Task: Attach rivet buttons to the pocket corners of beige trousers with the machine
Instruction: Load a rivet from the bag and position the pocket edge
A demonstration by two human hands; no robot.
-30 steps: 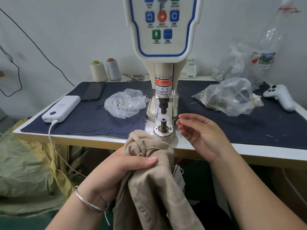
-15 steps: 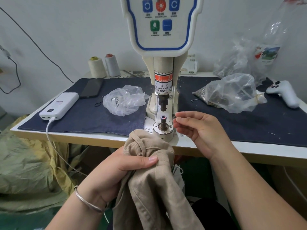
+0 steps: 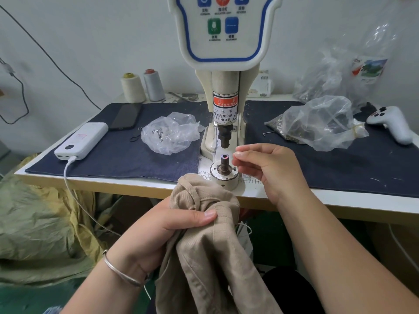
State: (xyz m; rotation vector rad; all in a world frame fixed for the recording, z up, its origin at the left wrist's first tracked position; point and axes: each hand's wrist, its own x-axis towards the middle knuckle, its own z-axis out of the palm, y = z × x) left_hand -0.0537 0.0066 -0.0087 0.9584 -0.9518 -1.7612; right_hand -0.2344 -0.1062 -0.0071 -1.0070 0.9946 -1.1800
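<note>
1. Since a second ago, the right hand (image 3: 269,171) has moved left, and its fingertips (image 3: 240,155) now sit just beside the lower die post (image 3: 224,163) of the machine (image 3: 225,103); the left hand (image 3: 158,234) has stayed where it was.
2. Right fingers are curled with the tips drawn together as if pinching; whether a rivet sits between them is too small to tell.
3. Left hand grips the bunched trousers (image 3: 210,241), thumb pressed flat across the fabric and fingers wrapped under it.
4. Trousers hang below the table (image 3: 340,200) edge, their bunched top just in front of the round die base (image 3: 223,176), touching or nearly so.
5. The upper punch (image 3: 224,138) stands apart above the post.
6. On the dark mat (image 3: 127,155) left of the machine lie a small plastic bag (image 3: 170,134) of metal pieces, a power bank (image 3: 81,141) with a white cable (image 3: 74,196), and a phone (image 3: 127,116).
7. Two thread cones (image 3: 142,87) stand behind them.
8. Right of the machine lie a larger bag (image 3: 322,123) and a white controller (image 3: 392,123).
</note>
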